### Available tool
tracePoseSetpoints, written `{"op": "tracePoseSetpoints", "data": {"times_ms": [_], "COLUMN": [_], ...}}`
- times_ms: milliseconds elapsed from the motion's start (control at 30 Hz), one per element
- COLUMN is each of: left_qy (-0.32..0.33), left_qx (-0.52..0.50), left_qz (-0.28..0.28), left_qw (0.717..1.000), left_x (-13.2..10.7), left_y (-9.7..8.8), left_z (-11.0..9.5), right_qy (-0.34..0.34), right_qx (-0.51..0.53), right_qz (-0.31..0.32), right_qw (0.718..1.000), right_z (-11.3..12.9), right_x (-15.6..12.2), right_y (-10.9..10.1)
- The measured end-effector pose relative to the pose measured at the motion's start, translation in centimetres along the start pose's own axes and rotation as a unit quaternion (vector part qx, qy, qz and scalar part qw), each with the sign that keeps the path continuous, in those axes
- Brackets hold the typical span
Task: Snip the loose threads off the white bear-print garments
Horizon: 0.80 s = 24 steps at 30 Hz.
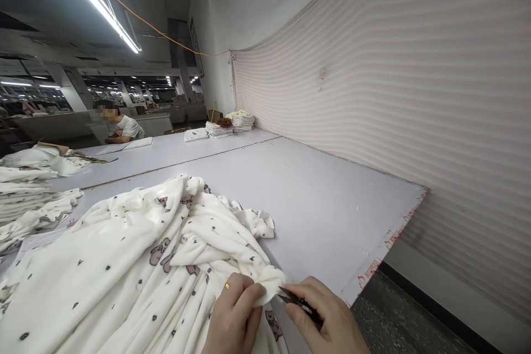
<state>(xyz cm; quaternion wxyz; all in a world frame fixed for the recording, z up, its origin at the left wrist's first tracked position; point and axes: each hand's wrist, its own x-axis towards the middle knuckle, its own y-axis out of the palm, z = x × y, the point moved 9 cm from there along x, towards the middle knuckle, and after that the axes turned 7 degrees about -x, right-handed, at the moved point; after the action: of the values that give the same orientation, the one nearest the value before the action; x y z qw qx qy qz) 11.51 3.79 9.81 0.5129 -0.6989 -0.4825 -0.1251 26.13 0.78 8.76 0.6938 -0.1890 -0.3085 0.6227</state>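
While the left hand [234, 310] pinches a bunched edge of the cloth [128, 232] between thumb and curled fingers, the right hand [326, 312] closes around dark snips [307, 308], their pointed tip just at that edge. The step in hand looks like trimming at the pinched spot, perhaps a loose thread, though no thread can be made out, nor whether the blades are parted. The next move seems to call for the edge held taut, with the tip clear of the left fingertips and of the folds behind.

The cloth lies heaped over the near left part of the table [332, 193], left of the edge with red lettering [369, 274] that runs up to the right corner. It looks soft and plush, falling in thick, rounded folds, white with small dark marks and pinkish bears [160, 251]; such pile will probably give easily under the fingers and could hide a stray end. A crumpled frill sticks out toward the table's middle. The tabletop is smooth, flat and pale, crossed by a dark seam. Folded stacks [240, 121] sit near its far edge, beside a limp, striped curtain [394, 66].
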Motion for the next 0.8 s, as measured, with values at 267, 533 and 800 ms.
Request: {"op": "tracePoseSetpoints", "data": {"times_ms": [267, 533, 800], "left_qy": [0.045, 0.01, -0.131], "left_qx": [0.043, 0.011, -0.102], "left_qz": [0.002, 0.003, -0.048], "left_qw": [0.998, 1.0, 0.985], "left_x": [-0.4, -0.1, 0.4], "left_y": [0.5, 0.1, -0.4], "left_z": [-1.1, -0.7, 1.3], "right_qy": [-0.018, -0.016, -0.009], "right_qx": [-0.163, -0.159, 0.068], "right_qz": [0.019, -0.004, -0.073], "right_qw": [0.986, 0.987, 0.995], "right_z": [0.8, 0.3, -0.3], "right_x": [-0.4, -0.4, 0.1], "right_y": [0.6, 0.6, 0.9]}}
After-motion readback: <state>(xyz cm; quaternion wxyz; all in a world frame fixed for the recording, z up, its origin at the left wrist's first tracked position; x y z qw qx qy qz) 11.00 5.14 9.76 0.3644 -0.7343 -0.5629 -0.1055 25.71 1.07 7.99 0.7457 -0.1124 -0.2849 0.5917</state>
